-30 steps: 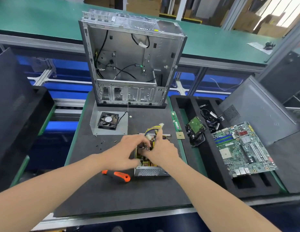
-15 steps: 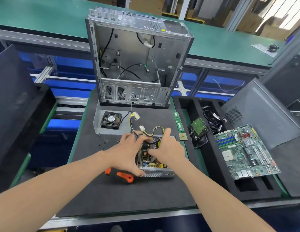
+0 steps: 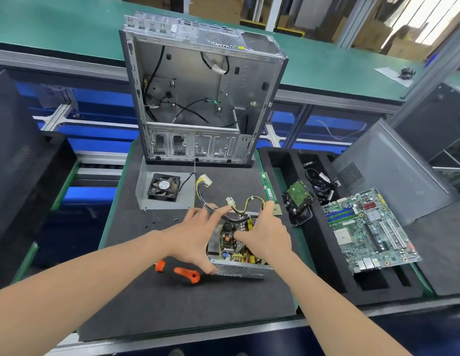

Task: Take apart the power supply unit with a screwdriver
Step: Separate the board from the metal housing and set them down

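Two hands: both are working on the open grey metal power supply unit (image 3: pixel 239 271), which is sitting on the dark foam mat (image 3: pixel 172 309) directly in front of the person.
Left fingers (image 3: pixel 192 214): they are spreading over the unit's far left end beside the yellow-and-black cable bundle (image 3: pixel 245 204). The thumb is hooking the near mesh wall, so the left hand (image 3: pixel 195 240) is clamping the housing lengthwise.
Right fingers (image 3: pixel 268 206): the index is stretching to the far right corner and the thumb is pressing in on the circuit board. The other fingers are hidden, so I cannot tell whether the right hand (image 3: pixel 267 237) is gripping.
Long axis: it is running away from the person, between the two palms, with both hands equally near.
Orange-and-black screwdriver (image 3: pixel 185 273): it is lying idle on the mat at the unit's near left corner, just beside the left hand's heel.
Forearms: both are angling inward and meeting over the unit.
Likely step: to my eye the left hand is steadying the case while the right is freeing the board.
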Demonstrator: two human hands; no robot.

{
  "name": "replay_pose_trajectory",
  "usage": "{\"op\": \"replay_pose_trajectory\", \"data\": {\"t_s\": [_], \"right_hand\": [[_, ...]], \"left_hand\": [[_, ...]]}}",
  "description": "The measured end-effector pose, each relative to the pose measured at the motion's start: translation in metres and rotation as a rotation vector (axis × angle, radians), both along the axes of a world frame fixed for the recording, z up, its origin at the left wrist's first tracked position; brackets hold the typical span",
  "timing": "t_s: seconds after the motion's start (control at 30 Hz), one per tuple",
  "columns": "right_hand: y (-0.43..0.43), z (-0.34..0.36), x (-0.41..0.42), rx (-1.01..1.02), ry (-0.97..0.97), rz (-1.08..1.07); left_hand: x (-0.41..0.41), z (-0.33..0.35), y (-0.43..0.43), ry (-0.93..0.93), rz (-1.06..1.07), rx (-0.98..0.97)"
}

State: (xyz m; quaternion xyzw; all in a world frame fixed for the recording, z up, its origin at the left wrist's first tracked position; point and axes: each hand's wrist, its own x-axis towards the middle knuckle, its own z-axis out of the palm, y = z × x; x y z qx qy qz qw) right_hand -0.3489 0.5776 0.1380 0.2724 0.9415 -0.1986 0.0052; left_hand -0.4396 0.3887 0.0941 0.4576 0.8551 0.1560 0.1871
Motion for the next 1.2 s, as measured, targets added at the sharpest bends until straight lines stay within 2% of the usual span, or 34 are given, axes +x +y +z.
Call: {"op": "replay_pose_trajectory", "data": {"t_s": [0.13,0.3,0.4,0.57,0.83,1.2], "right_hand": [[0.001,-0.001,0.004,-0.011,0.018,-0.037],[0.007,-0.003,0.01,-0.233,0.067,-0.064],[0.011,-0.002,0.015,-0.271,0.098,-0.047],[0.014,0.0,0.018,-0.278,0.11,-0.051],[0.019,0.003,0.017,-0.264,0.176,-0.159],[0.061,0.028,0.019,-0.076,0.0,-0.137]], "left_hand": [[0.0,0.007,-0.001,-0.07,0.012,-0.014],[0.002,0.019,0.001,-0.105,0.006,-0.021],[0.004,0.024,0.001,-0.154,0.004,-0.023],[0.005,0.028,0.0,-0.201,0.025,-0.026],[0.005,0.024,0.0,-0.178,0.016,0.018],[0.008,0.018,-0.001,-0.152,0.019,0.054]]}}
